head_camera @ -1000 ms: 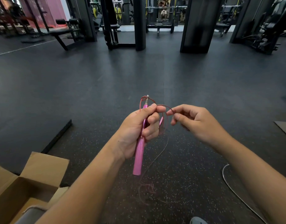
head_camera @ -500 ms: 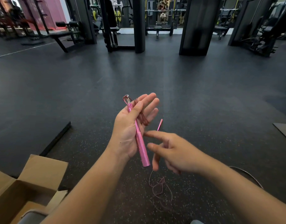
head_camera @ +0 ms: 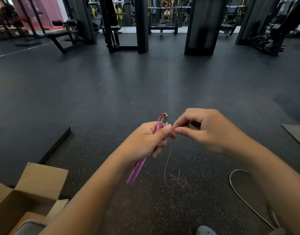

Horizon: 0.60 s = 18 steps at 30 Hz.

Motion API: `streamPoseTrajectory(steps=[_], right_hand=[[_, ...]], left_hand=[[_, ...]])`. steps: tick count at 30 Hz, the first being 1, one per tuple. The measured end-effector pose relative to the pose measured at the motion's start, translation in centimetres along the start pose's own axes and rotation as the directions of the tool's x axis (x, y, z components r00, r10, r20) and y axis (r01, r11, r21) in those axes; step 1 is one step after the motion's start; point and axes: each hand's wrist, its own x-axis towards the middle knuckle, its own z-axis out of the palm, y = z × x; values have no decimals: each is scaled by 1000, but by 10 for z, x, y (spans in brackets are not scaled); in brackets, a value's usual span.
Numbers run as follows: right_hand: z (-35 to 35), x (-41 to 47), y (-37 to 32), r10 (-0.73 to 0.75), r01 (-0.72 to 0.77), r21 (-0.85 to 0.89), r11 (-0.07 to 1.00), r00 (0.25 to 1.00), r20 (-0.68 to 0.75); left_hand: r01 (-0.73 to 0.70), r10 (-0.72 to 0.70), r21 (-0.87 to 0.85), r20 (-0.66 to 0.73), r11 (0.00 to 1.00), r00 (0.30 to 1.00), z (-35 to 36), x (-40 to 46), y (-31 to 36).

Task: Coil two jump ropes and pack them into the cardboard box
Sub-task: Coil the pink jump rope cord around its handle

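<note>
The left hand (head_camera: 145, 143) is curled round a slim, glossy pink jump-rope handle (head_camera: 137, 168), holding it tilted with its metal swivel tip (head_camera: 163, 116) up and away from the person and its free end pointing down toward the floor. Just beside the left thumb, the right hand (head_camera: 206, 129) pinches the thin pink rope cord (head_camera: 167, 160) between thumb and forefinger, its other fingers loosely bent. From that pinch the cord hangs down to the dark speckled rubber floor (head_camera: 145, 209), where a loose tangle of it lies below the hands. Whether any coils sit inside the left fist cannot be told.

A second, thin grey rope (head_camera: 237, 192) curves across the floor at the right, partly hidden behind the right forearm. The open brown cardboard box (head_camera: 35, 184) stands at the lower left with its flaps raised, well apart from the pink rope. Dark gym benches and racks stand far behind.
</note>
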Motion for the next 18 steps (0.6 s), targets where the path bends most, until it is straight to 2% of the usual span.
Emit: streamPoseTrajectory(steps=[2, 5, 7, 11, 15, 18], right_hand=[[-3, 0, 7, -4, 8, 68, 998, 998, -57], [2, 3, 17, 73, -39, 151, 988, 972, -225], [7, 5, 20, 74, -45, 137, 989, 974, -215], [9, 8, 25, 106, -85, 206, 975, 990, -93], [14, 9, 29, 240, -161, 379, 911, 956, -170], [18, 11, 30, 279, -206, 332, 920, 941, -190]], left_hand=[[54, -51, -120, 21, 991, 998, -1, -1, 1], [49, -45, -172, 31, 984, 999, -1, 0, 3], [42, -37, -205, 29, 978, 999, -1, 0, 5], [79, -65, -322, 53, 943, 996, -5, -1, 4], [62, -49, -377, 46, 924, 998, -2, -2, 4], [20, -34, -347, -35, 938, 999, 0, 0, 5]])
